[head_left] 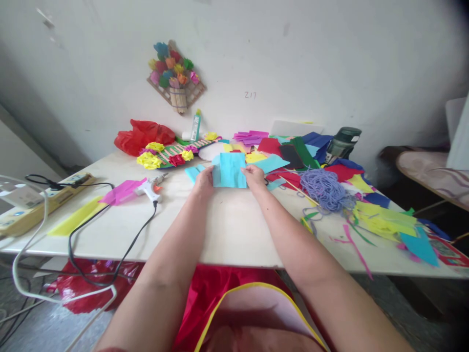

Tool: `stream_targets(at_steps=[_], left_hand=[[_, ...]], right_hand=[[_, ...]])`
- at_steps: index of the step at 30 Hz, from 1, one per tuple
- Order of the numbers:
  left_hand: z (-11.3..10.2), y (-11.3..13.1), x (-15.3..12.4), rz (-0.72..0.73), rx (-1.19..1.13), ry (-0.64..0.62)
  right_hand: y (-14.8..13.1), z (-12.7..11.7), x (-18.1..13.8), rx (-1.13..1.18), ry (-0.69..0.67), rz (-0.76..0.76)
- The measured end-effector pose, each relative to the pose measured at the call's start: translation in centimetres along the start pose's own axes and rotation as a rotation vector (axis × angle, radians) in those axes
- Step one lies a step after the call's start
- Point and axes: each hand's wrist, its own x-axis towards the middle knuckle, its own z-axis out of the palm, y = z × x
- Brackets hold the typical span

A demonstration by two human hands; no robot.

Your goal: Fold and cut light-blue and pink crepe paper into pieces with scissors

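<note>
A creased sheet of light blue crepe paper (232, 170) is held up over the middle of the table. My left hand (204, 181) pinches its left edge, and my right hand (254, 176) pinches the right edge. More light blue paper (271, 164) lies just behind my right hand, and a smaller light blue piece (193, 172) is beside my left. Left of my hands rests a white hot glue gun (149, 188). Behind it lies a decorated piece with yellow, red and pink paper flowers (168, 155).
A ball of purple yarn (323, 188), coloured paper scraps (384, 219) and a dark bottle (343, 143) occupy the right side. On the left are a power strip (44, 203), cords, yellow paper (78, 216) and pink paper (122, 192). A glue tube (196, 126) leans on the wall.
</note>
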Motion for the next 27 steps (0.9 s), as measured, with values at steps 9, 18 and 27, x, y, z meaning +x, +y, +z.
stream_targets(at_steps=[9, 18, 27], left_hand=[[0.4, 0.8, -0.9, -0.028, -0.007, -0.056], [0.3, 1.0, -1.0, -0.039, -0.024, -0.054], [-0.5, 1.7, -0.8, 0.005, 0.018, -0.045]], right_hand=[[-0.4, -0.1, -0.1, -0.01, -0.017, 0.005], [0.1, 0.0, 0.0, 0.005, -0.029, -0.042], [-0.3, -0.8, -0.1, 0.125, -0.229, -0.059]])
